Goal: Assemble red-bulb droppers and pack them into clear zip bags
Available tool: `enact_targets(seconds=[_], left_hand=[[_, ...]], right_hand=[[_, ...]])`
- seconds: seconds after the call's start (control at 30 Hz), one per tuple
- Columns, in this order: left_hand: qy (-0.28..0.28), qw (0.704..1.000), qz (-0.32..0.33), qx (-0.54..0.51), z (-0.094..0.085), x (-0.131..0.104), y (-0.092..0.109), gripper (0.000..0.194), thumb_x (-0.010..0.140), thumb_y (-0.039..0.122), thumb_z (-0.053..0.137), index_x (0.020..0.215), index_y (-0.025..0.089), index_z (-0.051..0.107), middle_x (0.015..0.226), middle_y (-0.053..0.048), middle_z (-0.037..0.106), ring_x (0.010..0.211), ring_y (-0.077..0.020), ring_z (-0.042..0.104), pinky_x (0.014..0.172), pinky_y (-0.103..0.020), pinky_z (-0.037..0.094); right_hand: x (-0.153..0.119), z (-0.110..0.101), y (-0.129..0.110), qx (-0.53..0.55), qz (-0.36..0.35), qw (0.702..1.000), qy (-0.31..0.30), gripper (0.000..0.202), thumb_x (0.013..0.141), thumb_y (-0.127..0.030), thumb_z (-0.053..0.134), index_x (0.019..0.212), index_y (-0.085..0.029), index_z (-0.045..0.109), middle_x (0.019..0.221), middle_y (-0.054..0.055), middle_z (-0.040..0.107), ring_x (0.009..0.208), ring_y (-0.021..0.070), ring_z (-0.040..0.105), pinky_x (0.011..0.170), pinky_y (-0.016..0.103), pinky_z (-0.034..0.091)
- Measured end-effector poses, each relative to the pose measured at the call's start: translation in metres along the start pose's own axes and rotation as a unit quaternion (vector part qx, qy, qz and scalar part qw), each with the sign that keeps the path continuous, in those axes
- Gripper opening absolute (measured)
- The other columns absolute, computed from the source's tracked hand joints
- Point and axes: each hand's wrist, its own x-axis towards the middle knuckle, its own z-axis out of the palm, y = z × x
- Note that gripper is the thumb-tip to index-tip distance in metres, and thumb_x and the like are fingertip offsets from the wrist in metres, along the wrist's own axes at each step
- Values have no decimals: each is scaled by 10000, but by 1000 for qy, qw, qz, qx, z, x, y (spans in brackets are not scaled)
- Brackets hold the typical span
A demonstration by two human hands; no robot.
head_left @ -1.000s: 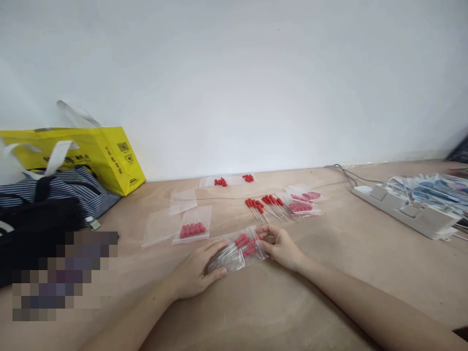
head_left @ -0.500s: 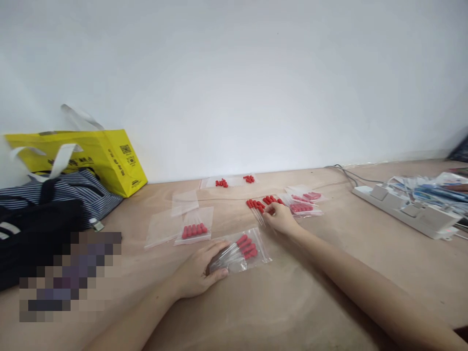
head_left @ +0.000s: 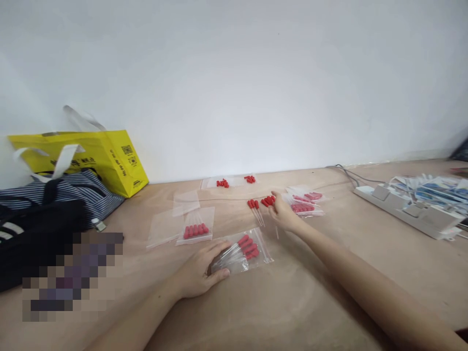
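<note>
My left hand [head_left: 201,268] lies on the table at the left end of a clear zip bag [head_left: 263,251], thumb and fingers pressing on it from both sides. Inside that bag are several glass droppers [head_left: 248,246] with red rubber bulbs pointing right. Farther back, my right hand [head_left: 283,212] is closed around several loose red-bulbed droppers [head_left: 268,201]; one thin glass tip shows below the palm. Just left of it, a few more droppers [head_left: 257,209] lie side by side, bulbs away from me. My fingers partly hide the held ones.
Filled zip bags [head_left: 303,208] lie right of my right hand, another filled bag [head_left: 196,231] at left beside flat bags [head_left: 164,229]. Red bulbs [head_left: 223,184] lie near the wall. A power strip [head_left: 398,209] stands right; a yellow bag [head_left: 113,161] and striped bag [head_left: 91,195] stand left.
My right hand has shifted slightly and gathered some droppers, their bulbs now between thumb and fingers. Fewer droppers lie to its left. My left hand stays on the bag.
</note>
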Motion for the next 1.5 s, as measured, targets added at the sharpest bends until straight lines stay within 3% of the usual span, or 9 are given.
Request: enact_targets(seconds=[0.1,0.2,0.37,0.7,0.93,1.17,1.33,1.5], left_hand=[[-2,1000,-7,7,-1,0,1,508,813,403,447,1282,264,308,1303,-51,412,1164,-236,396,962,-412,342],[-2,1000,-13,12,-1,0,2,510,809,404,453,1278,258,315,1304,-57,411,1169,-235,393,966,-410,338],[-4,1000,-14,13,-2,0,3,507,809,399,453,1273,248,318,1303,-58,412,1169,-234,394,968,-404,338],[-6,999,-17,27,-2,1,5,508,807,385,456,1271,226,324,1306,-79,409,1168,-237,398,961,-417,343],[0,999,-10,33,-1,1,4,513,807,398,461,1274,233,329,1290,-76,431,1156,-237,416,941,-413,371],[4,999,-1,41,-2,2,5,510,803,390,469,1263,212,341,1275,-88,447,1149,-231,423,939,-415,372],[3,999,-3,43,-1,2,3,507,799,378,475,1262,217,343,1276,-84,447,1156,-238,414,941,-432,366],[3,999,-5,38,-1,3,3,502,795,371,480,1258,222,353,1270,-78,454,1148,-233,424,940,-416,371]], right_hand=[[-17,-10,7,103,40,994,-25,316,773,-202,353,1086,-157,348,730,20,567,668,152,575,622,275,441],[-33,-6,13,238,99,965,-39,292,763,-241,338,1048,-185,307,497,-89,429,406,120,461,447,242,397],[-47,11,13,345,125,930,8,303,731,-264,395,995,-220,253,521,-107,422,391,101,448,422,235,401],[-53,9,8,360,92,927,46,288,744,-279,431,970,-228,260,576,-95,417,403,89,452,412,237,401],[-80,11,3,379,79,922,-20,355,713,-414,538,914,-230,311,627,-82,451,419,68,442,409,216,374],[-85,1,12,307,67,943,-113,330,562,-431,704,644,-170,521,582,-24,535,500,80,446,463,214,347],[-82,-6,9,311,46,923,-222,336,611,-467,660,765,-168,643,599,-10,563,517,85,444,484,219,339],[-66,-3,13,318,7,901,-295,354,652,-461,636,836,-159,623,477,-59,447,414,48,319,409,194,229]])
